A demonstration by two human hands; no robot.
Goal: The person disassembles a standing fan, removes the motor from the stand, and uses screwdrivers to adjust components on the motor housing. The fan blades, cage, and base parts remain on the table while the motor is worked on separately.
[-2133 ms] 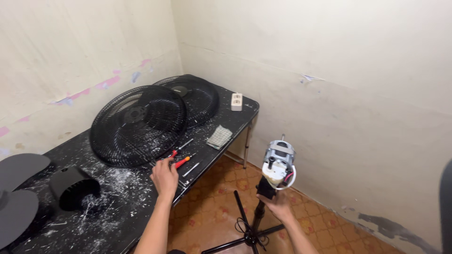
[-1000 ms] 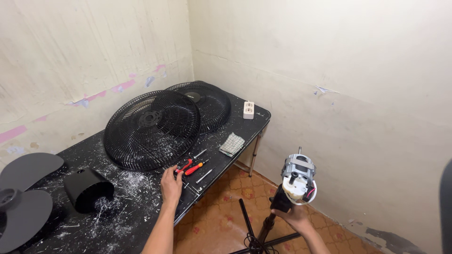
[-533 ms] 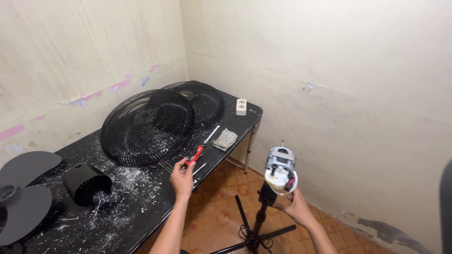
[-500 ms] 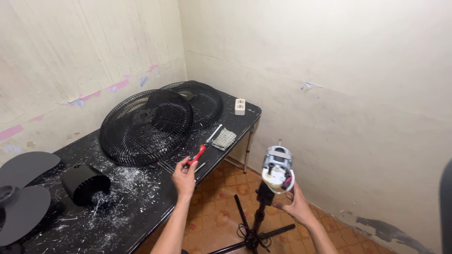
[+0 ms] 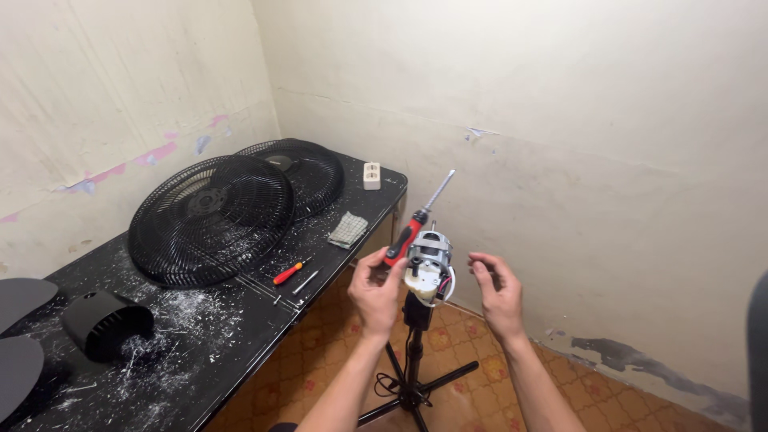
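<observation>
My left hand (image 5: 376,290) grips a red and black screwdriver (image 5: 414,225) by its handle, with the metal shaft pointing up and to the right. It is held right beside a bare fan motor (image 5: 430,268) mounted on top of a black stand (image 5: 412,364). My right hand (image 5: 497,292) hovers just right of the motor, fingers apart and curled, holding nothing.
A black table (image 5: 208,344) speckled with white debris carries two black fan grilles (image 5: 212,218), a black motor cover (image 5: 104,322), another red screwdriver (image 5: 287,273), a folded cloth (image 5: 348,230) and a white socket block (image 5: 371,175). Grey fan blades (image 5: 20,336) lie at far left. Orange tiled floor lies below.
My left hand picked a red screwdriver off the table and carried it over to the motor. My right hand let go of the stand below the motor and now hovers beside it.
</observation>
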